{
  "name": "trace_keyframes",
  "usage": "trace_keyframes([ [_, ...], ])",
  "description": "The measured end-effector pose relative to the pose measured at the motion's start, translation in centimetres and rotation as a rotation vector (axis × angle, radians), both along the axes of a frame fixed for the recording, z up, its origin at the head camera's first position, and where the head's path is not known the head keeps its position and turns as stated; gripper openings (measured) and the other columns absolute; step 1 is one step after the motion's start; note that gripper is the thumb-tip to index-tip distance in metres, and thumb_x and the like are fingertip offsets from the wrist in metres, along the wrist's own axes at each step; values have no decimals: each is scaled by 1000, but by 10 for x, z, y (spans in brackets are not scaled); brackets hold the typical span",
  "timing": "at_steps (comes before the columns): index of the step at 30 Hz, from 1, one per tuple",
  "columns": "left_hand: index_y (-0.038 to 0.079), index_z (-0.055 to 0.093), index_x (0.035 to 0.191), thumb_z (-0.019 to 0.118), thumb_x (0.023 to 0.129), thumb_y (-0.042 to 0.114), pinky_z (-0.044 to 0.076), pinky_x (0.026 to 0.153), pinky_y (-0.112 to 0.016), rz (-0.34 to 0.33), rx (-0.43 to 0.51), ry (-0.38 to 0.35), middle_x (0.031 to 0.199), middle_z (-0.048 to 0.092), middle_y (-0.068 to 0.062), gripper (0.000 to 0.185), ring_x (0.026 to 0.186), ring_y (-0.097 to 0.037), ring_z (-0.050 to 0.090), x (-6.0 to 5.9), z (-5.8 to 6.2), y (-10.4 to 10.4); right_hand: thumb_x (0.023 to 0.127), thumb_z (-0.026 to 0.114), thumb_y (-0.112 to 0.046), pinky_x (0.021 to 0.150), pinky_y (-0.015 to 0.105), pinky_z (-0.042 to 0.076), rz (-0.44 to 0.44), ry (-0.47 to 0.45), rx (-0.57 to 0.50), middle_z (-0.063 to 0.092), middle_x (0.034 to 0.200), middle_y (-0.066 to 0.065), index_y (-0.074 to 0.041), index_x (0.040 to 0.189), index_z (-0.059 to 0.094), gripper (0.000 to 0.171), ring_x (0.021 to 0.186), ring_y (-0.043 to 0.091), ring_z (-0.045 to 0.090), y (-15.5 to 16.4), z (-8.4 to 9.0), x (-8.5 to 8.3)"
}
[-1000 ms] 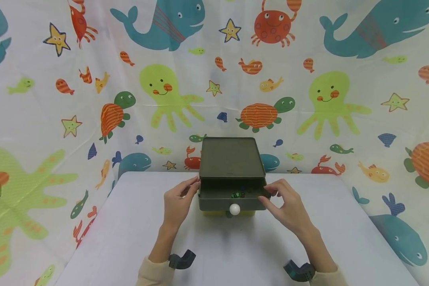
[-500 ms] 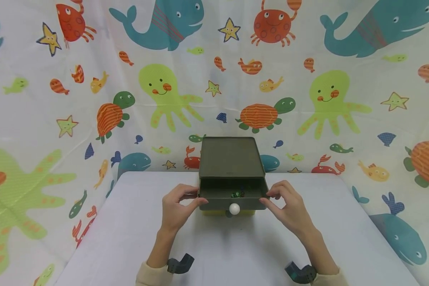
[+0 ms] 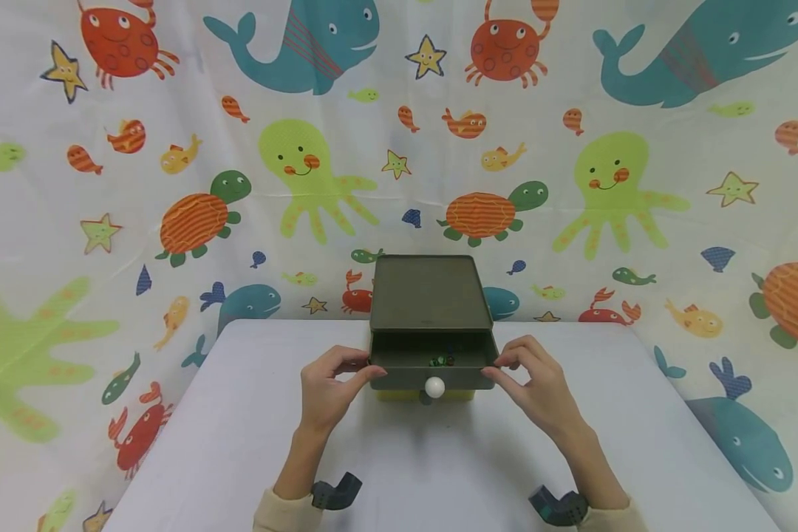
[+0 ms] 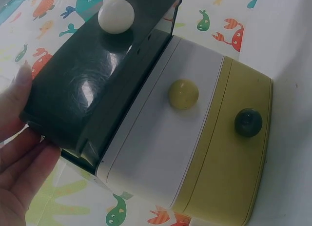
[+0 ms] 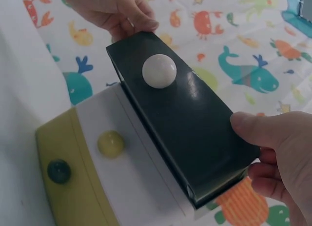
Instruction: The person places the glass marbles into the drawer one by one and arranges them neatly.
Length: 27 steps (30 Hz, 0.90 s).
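A small chest of drawers [image 3: 432,292] with a dark green top stands on the table. Its dark green top drawer [image 3: 402,378] is pulled out and has a white knob [image 3: 434,387]. Several small green and dark pieces [image 3: 442,361] lie inside; their kind is too small to tell. My left hand [image 3: 326,388] pinches the drawer's left front corner, thumb on the front face and fingers at the side. At the right front corner my right hand [image 3: 539,384] pinches likewise, its thumb [image 5: 248,127] on the front.
Below are a white drawer [image 4: 141,143] with a yellow knob [image 4: 183,94] and a yellow drawer [image 4: 219,153] with a green knob [image 4: 248,122], both pushed in. The white table [image 3: 253,414] ends at a curtain [image 3: 346,199] printed with sea animals.
My left hand has shifted from the drawer's left side to its front corner, bringing the thumb onto the front face. The right hand and the drawer are nearly still.
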<state>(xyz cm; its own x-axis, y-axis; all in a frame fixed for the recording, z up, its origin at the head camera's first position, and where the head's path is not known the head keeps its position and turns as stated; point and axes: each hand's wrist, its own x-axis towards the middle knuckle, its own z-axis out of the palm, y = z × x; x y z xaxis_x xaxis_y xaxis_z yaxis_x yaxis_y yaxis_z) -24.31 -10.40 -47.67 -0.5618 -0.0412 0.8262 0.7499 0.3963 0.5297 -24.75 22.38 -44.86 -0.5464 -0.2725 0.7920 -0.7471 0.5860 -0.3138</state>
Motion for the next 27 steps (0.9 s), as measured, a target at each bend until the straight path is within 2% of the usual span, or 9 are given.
trace_keyframes([
  [8,1,75,97,89,71,5,56,79,-11,47,-6,-24,88,76,-12,29,79,-20,73,11,5,8,65,92,-2,77,1,46,-3,-15,6,61,91,-2,-8,88,67,35,80,9,56,5,3,1],
  [15,3,76,100,88,73,8,55,81,-9,111,-22,-32,90,77,-10,29,81,-21,74,18,6,15,67,92,-6,75,5,49,-19,-19,20,62,91,0,-8,90,66,35,80,10,58,9,4,0],
  [22,4,76,101,86,76,10,54,81,-8,151,-30,-13,91,76,-10,27,82,-22,74,15,8,18,67,92,-6,75,5,49,-20,-18,27,62,92,1,-8,92,65,37,80,13,59,8,4,-6],
  [27,6,76,105,85,78,14,54,80,-7,179,-19,-47,96,77,-9,30,84,-22,74,11,6,19,66,93,-5,74,5,49,-38,-14,20,62,91,3,-5,94,65,39,79,13,59,6,3,-9],
])
